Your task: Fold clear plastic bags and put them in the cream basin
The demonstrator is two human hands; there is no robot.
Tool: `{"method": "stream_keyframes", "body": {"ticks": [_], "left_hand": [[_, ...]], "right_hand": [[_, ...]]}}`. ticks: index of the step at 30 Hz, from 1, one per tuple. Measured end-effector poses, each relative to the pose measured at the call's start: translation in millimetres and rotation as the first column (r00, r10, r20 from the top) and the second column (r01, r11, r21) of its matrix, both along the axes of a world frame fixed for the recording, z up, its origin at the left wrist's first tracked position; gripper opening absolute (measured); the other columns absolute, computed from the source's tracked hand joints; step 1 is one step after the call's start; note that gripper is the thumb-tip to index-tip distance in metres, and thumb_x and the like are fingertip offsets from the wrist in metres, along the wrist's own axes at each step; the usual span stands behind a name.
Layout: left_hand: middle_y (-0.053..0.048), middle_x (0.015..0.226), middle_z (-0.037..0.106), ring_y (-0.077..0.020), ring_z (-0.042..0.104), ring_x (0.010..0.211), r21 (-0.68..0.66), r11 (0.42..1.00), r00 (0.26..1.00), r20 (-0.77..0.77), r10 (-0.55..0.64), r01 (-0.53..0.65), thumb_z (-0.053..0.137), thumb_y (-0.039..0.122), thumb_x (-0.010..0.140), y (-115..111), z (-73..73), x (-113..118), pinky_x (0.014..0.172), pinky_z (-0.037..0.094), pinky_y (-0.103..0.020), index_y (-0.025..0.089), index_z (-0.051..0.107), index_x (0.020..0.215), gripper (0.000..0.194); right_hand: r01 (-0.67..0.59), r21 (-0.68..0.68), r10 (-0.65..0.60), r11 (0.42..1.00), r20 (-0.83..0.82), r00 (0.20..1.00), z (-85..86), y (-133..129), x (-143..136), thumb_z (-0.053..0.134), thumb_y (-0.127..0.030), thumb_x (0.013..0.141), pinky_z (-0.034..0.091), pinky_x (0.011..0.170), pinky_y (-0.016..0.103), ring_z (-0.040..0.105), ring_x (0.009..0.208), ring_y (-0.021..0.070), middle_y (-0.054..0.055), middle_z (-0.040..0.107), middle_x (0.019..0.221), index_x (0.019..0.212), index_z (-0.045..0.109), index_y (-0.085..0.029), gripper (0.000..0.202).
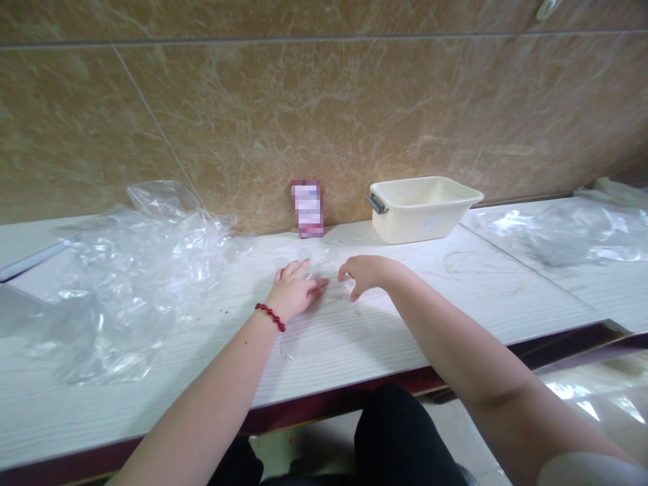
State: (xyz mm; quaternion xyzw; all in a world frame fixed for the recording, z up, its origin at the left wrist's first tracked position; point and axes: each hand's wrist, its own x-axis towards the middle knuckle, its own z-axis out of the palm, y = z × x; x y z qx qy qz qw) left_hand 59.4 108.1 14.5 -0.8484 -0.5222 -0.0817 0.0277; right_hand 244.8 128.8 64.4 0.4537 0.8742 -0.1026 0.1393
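My left hand point(298, 289), with a red bead bracelet point(271, 316) at its wrist, rests with fingers spread on a clear plastic sheet or bag point(316, 324). That film lies flat on the white wood-grain table point(385, 337), and its outline is hard to make out. Just to the right, my right hand point(367, 275) hovers low over the tabletop, its fingers bent and a gap between thumb and forefinger. Nothing shows in that gap.
A big heap of crumpled clear plastic bags point(146, 277) covers the left side. Against the marbled wall stand a phone-like upright rectangle point(308, 209), blurred out, and a cream plastic bin point(420, 223) with a grey handle. More clear plastic point(572, 229) lies far right.
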Motion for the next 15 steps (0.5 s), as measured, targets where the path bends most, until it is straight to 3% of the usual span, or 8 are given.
{"method": "stream_keyframes", "body": {"ticks": [6, 15], "left_hand": [[0.002, 0.135, 0.018, -0.0332, 0.006, 0.121, -0.130, 0.989, 0.998, -0.011, 0.069, -0.070, 0.030, 0.056, 0.073, 4.2, -5.4, -4.0, 0.091, 0.004, -0.054, 0.040, 0.049, 0.106, 0.041], [0.000, 0.136, 0.016, -0.0337, 0.001, 0.121, -0.223, 0.971, 0.996, -0.038, 0.075, -0.081, 0.020, 0.058, 0.074, 4.6, -7.1, -6.0, 0.088, 0.000, -0.059, 0.043, 0.037, 0.114, 0.046]], "right_hand": [[0.035, -0.019, -0.034, 0.999, 0.022, 0.999, 2.2, -4.6, -1.0, 0.066, -0.032, 0.052, 0.038, 0.071, 0.028, 0.050, 0.092, 0.0226, 0.006, 0.056, 0.101, 0.108, 0.051, -0.021, 0.059], [0.154, -0.022, -0.154, 0.988, 0.016, 0.988, 2.4, -6.4, -2.1, 0.068, -0.029, 0.050, 0.038, 0.073, 0.030, 0.050, 0.095, 0.0225, 0.003, 0.053, 0.108, 0.106, 0.052, -0.027, 0.057]]}}
